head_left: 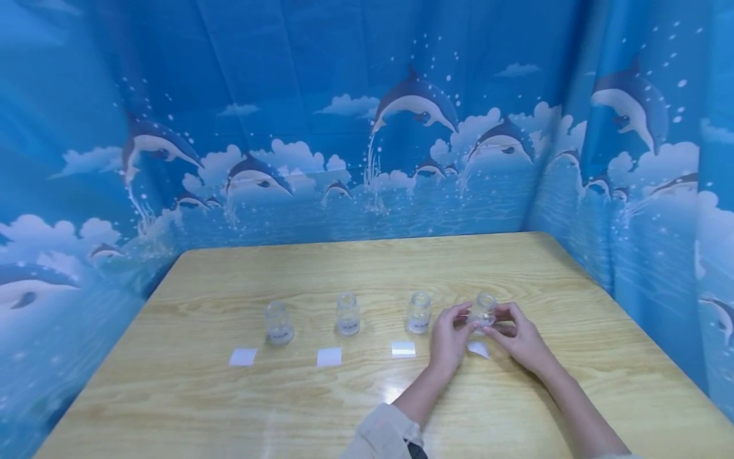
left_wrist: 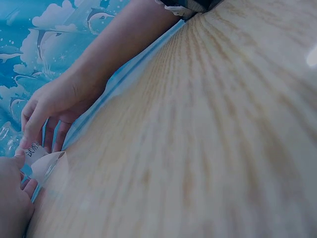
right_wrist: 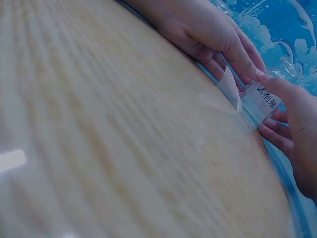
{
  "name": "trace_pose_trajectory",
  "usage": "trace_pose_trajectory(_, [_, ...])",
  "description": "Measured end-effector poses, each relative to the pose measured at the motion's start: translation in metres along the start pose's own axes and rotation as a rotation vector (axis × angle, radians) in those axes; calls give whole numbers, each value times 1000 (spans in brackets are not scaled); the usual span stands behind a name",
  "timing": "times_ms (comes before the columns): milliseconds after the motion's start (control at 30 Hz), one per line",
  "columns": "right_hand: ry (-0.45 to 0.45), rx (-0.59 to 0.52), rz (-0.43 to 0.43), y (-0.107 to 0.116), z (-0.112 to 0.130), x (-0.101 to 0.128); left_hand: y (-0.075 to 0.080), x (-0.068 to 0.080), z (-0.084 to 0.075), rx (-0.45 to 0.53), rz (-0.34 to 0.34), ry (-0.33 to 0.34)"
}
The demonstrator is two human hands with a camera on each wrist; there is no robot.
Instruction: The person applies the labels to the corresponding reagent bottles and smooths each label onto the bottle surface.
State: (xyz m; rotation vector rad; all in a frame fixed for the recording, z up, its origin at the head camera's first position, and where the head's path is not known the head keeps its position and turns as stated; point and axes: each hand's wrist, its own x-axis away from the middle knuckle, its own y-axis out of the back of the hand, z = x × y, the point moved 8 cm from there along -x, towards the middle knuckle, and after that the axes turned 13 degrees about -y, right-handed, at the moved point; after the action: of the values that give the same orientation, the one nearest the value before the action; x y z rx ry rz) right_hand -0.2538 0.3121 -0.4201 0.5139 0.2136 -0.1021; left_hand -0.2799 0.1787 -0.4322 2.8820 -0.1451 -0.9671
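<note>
Btwn left hand [head_left: 448, 341] & right hand [head_left: 518, 341]: rightmost jar [head_left: 483, 310], pinched.

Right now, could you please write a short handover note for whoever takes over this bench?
Left hand and right hand together hold the rightmost glass jar just above the wooden table, fingers on its white label.
A curled label backing lies beneath the hands.
Three other labelled jars stand in a row to the left, each with a white paper slip in front.
Left: seemingly pressing the label down and setting the jar back.
</note>
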Motion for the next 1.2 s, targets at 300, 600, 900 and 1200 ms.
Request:
trace_pose_trajectory(300, [11, -48, 0, 5, -7, 1, -1, 3, 3, -3, 12, 33])
trace_pose_trajectory(600, [-4, -242, 85, 4, -13, 0, -1, 5, 7, -36, 23, 47])
trace_pose_trajectory(900, [9, -200, 56, 5, -8, -1, -3, 2, 7, -48, 26, 41])
trace_pose_trajectory(1200, [24, -83, 1, 7, -2, -1, -5, 1, 10, -42, 29, 73])
